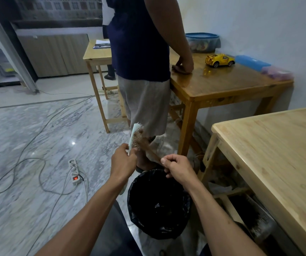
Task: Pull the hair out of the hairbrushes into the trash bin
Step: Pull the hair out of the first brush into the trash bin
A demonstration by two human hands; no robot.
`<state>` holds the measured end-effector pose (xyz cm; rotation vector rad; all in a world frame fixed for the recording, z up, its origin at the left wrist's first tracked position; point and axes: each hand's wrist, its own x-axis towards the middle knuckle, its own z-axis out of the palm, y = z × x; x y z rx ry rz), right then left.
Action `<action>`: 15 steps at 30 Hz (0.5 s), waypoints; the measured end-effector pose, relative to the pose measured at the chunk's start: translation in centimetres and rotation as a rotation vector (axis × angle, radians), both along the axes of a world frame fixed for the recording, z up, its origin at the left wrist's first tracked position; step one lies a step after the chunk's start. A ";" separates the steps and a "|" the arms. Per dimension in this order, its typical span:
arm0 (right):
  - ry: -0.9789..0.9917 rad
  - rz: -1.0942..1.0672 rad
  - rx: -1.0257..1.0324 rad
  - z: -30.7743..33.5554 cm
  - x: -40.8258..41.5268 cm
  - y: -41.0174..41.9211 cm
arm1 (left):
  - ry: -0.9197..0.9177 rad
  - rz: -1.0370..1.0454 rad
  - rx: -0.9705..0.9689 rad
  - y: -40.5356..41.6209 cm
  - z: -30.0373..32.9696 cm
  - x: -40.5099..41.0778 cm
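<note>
Gripping the lower part of one pale green hairbrush [135,137], the left hand [123,160] has its fingers curled round the brush and holds it upright, bristles facing right. The right hand [178,168] is also curled, its thumb and fingertips pinching one stretched strand of brown hair [149,147] that runs from the bristles down to the pinch. Both hands are held above one round trash bin [158,204] lined with a black bag, which stands on the marble floor [37,135] directly below them.

Beyond the hands stands one other person [141,61], a hand resting on the darker wooden table [222,84]. On that table lie one yellow toy car [219,60], one blue-lidded container [202,42] and one blue flat box [252,62]. Three wooden tables are visible in all: this one, a pale one [277,154] at right, and a small one [96,51] behind. One white power strip [73,171] with a lit red switch lies on the floor among loose cables.
</note>
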<state>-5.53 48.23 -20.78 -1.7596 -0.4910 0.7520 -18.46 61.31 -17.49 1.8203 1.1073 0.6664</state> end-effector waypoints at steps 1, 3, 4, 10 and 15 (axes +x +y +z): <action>0.022 0.023 -0.024 0.2 0.1 0.0 | 0.022 -0.043 0.006 0.0 0.2 -0.2; 0.114 0.089 -0.002 0.4 0.3 -0.1 | 0.033 -0.136 -0.025 -0.1 0.8 -0.6; 0.149 0.121 0.029 0.5 0.4 -0.1 | 0.030 -0.183 -0.060 -0.3 0.9 -0.6; 0.057 0.072 0.172 0.4 -0.5 0.8 | 0.095 -0.220 -0.183 -0.3 -0.7 -0.1; -0.061 0.098 0.065 0.1 -0.7 -0.1 | -0.046 -0.064 -0.531 1.6 -0.9 0.1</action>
